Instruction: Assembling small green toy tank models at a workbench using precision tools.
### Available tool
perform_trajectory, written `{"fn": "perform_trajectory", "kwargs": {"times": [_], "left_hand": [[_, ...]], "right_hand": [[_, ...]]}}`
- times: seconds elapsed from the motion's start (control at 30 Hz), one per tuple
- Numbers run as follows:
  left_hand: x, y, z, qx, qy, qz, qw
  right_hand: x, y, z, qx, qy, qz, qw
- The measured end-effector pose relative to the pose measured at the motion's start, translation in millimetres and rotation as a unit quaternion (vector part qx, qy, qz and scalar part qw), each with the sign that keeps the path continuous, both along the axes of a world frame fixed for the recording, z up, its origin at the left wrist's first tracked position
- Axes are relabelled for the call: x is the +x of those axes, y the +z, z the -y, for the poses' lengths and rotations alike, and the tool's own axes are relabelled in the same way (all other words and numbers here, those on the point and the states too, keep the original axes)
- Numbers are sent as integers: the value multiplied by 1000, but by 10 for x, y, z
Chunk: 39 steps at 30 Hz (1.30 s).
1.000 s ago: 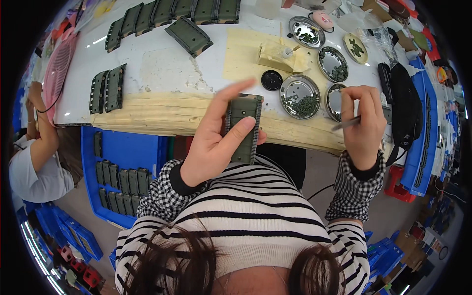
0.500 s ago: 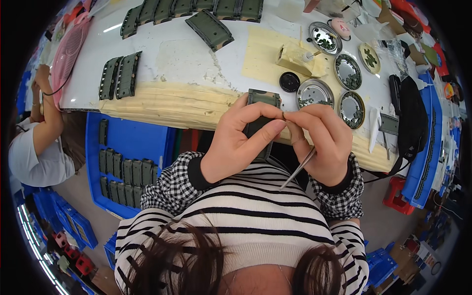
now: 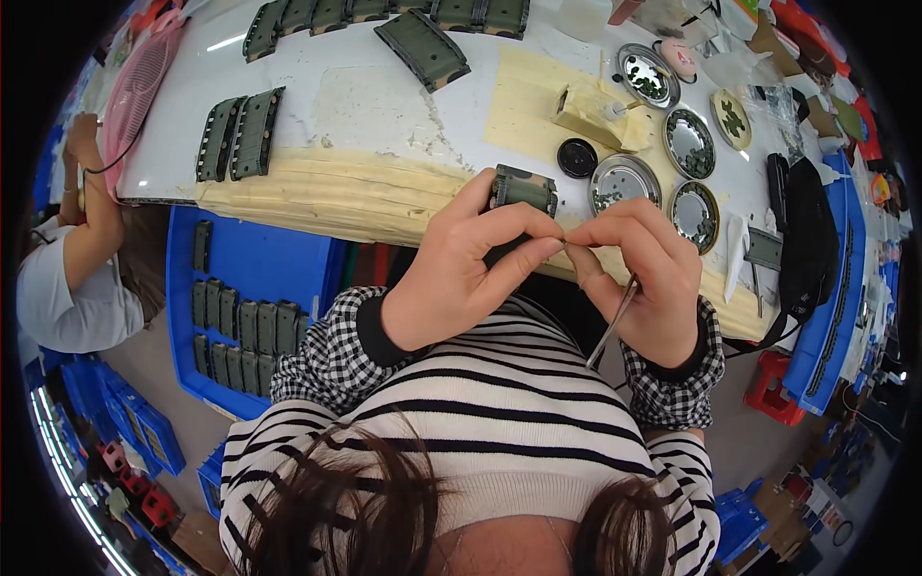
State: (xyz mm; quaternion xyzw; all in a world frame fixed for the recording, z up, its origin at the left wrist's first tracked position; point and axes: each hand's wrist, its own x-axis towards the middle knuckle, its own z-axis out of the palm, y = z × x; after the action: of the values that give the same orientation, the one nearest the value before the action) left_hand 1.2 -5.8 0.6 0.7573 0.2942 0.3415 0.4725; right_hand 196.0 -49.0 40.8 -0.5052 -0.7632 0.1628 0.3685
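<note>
My left hand (image 3: 451, 274) is closed, thumb and forefinger pinched against the fingertips of my right hand. Whatever lies between the fingertips is too small to make out. Behind and under my left fingers, at the table edge, a dark green camouflage-patterned curved panel (image 3: 524, 188) shows, partly covered by the hand. My right hand (image 3: 645, 274) is closed too, with slim silver tweezers (image 3: 613, 324) tucked in it, their tip slanting down toward my striped top. Nearest my right hand stands a round metal dish (image 3: 624, 173) with small dark green bits.
More dishes of green bits (image 3: 690, 144) stand right, near a black lid (image 3: 577, 157) and a yellow-wrapped block (image 3: 588, 119). Similar panels (image 3: 423, 50) lie at the back and left. A blue tray (image 3: 264, 254) holds several dark green pieces. A co-worker's arm (image 3: 91, 192) shows far left.
Both hands, still fingertip to fingertip, have shifted slightly. The camouflage panel under my left hand has tilted. The tweezers stand steeper, and the whole view has shifted a little.
</note>
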Motion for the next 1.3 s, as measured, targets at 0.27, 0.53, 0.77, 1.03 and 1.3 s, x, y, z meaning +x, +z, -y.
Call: {"fn": "perform_trajectory", "kwargs": {"times": [0.27,0.53,0.77,1.03,1.3], "left_hand": [[56,59,112,-93,5,67,993],[38,-2,114,54,6,11,998],[17,60,148,6,6,-23,1000],[30,18,164,103,40,-45,993],[65,42,160,169,67,-71,981]], "right_hand": [[-97,84,-28,17,-47,-46,998],[-167,-60,-158,106,-25,-10,994],[-174,-65,-126,139,-35,46,989],[-156,42,-66,127,-37,148,980],[-167,98,-35,110,-37,190,975]]}}
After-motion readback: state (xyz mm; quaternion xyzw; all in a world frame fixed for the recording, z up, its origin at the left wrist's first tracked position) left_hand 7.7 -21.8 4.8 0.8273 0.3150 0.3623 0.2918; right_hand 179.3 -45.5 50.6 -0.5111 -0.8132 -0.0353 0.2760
